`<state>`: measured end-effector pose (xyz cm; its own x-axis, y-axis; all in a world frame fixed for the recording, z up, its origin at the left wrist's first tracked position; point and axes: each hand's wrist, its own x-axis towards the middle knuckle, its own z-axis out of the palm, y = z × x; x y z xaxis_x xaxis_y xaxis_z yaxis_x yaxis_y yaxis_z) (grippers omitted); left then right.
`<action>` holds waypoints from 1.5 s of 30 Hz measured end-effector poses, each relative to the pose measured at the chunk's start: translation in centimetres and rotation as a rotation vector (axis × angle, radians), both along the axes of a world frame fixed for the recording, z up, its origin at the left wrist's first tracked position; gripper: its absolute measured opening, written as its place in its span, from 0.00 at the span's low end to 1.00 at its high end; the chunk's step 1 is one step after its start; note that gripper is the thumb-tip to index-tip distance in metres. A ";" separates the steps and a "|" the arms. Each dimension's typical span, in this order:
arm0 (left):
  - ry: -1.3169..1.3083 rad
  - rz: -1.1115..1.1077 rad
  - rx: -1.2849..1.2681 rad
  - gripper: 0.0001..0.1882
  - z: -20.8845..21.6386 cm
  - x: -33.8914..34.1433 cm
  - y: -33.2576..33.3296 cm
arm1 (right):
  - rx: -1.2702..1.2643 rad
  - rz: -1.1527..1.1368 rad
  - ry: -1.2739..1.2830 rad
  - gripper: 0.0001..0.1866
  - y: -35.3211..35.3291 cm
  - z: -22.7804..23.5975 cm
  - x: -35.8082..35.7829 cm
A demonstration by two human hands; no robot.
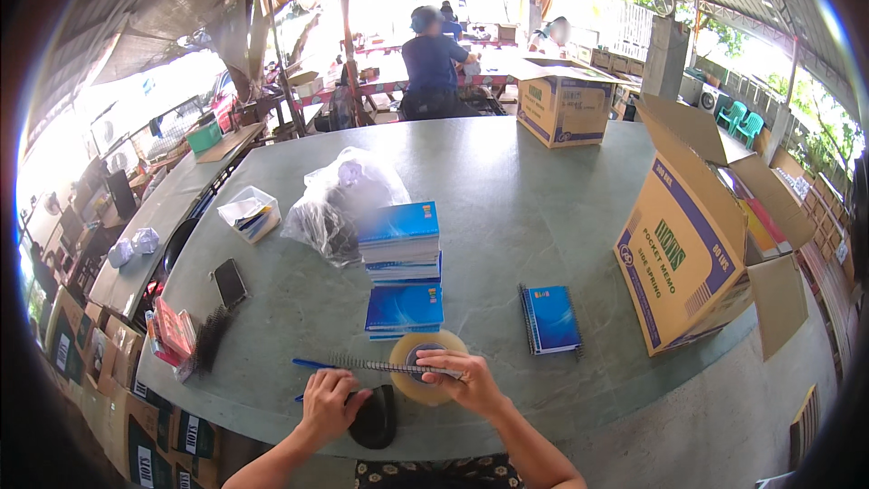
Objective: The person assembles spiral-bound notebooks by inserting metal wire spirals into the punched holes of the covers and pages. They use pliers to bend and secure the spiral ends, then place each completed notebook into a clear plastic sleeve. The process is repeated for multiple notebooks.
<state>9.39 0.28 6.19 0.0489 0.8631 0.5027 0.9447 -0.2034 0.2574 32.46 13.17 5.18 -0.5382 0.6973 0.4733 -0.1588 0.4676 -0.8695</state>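
My right hand (467, 382) holds a thin blue spiral notebook (380, 365) edge-on, just above a roll of clear packing tape (425, 368) at the table's near edge. My left hand (330, 405) rests beside a black object (375, 418), fingers curled near the notebook's left end; whether it grips the notebook is unclear. Right behind the tape stands a stack of blue spiral notebooks (402, 267). A single blue spiral notebook (551, 319) lies flat to the right.
An open cardboard box (690, 244) lies on its side at the right. Another box (563, 109) stands at the far edge. A crumpled plastic bag (339, 204), a small clear tray (251, 214), a black phone (229, 282) and a brush (211, 338) lie left. A person (432, 68) works beyond the green table (507, 181).
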 end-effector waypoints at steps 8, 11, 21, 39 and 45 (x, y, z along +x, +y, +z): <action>0.094 -0.358 0.016 0.14 4.0 5.7 7.3 | 0.133 -0.295 -0.215 0.13 -0.6 0.9 1.5; 0.118 -0.382 -0.081 0.12 4.3 4.8 8.0 | 0.463 -0.513 -0.310 0.12 0.0 1.0 2.4; -0.182 -0.382 -0.271 0.18 5.2 4.8 7.6 | -0.677 -0.120 0.008 0.12 -1.9 2.0 1.6; 0.019 -0.441 -0.246 0.12 4.9 4.2 9.2 | -0.695 0.046 0.039 0.13 -0.9 2.0 1.4; 0.014 -0.417 -0.245 0.10 5.4 4.4 8.8 | -0.719 0.015 0.060 0.11 -0.6 1.7 1.1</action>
